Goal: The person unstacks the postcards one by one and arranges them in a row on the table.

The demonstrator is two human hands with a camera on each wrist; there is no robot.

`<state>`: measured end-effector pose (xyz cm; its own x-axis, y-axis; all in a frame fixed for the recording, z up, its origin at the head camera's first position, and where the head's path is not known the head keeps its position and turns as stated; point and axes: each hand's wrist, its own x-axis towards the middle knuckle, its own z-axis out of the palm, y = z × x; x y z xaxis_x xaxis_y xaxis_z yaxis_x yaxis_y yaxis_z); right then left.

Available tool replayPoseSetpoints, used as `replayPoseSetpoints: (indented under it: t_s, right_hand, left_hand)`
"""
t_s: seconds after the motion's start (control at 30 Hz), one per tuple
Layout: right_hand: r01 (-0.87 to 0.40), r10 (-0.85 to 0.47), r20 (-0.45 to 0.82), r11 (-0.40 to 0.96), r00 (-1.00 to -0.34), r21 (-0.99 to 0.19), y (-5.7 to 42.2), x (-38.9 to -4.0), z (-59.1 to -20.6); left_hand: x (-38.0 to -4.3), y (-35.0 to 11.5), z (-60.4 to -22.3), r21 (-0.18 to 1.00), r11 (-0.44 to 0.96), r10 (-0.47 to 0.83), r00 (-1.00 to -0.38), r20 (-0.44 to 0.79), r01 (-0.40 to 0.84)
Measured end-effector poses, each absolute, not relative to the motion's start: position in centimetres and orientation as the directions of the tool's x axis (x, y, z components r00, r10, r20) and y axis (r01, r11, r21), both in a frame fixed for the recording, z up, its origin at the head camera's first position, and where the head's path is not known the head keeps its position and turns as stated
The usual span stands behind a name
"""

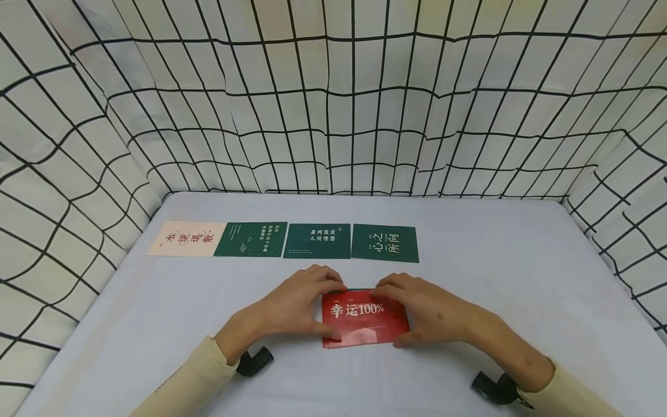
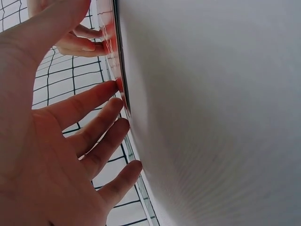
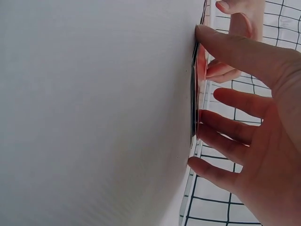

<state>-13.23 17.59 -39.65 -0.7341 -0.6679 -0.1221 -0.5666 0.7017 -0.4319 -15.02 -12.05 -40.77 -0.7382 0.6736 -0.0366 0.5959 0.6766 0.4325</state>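
A small stack of cards with a red card (image 1: 365,324) on top lies on the table in front of me; the red card bears white characters and "100%". At its left end, my left hand (image 1: 299,304) touches the stack with its thumb over the near left corner and fingertips along the far edge. My right hand (image 1: 429,307) touches the other end, thumb by the near right corner, fingers over the far edge. In both wrist views the fingers are spread and nearly straight. Darker card edges (image 3: 193,94) show beneath the red one in the right wrist view.
Beyond the stack runs a row: a pink card (image 1: 187,238), a green card (image 1: 251,240), a dark teal card (image 1: 317,241) and another green card (image 1: 385,243). All lie flat on the white table (image 1: 510,255). A black wire grid (image 1: 352,110) surrounds the far and side edges.
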Motion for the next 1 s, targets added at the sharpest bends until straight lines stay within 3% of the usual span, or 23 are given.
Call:
replayPoseSetpoints:
  t_s: [1.0]
  right_hand:
    - [-0.518,-0.632,-0.085,0.698,-0.77,-0.494,18.9,-14.4,-39.1]
  left_hand:
    - [-15.2,-11.4,-40.0,0.4,0.717,0.644,-0.762,-0.068,0.57]
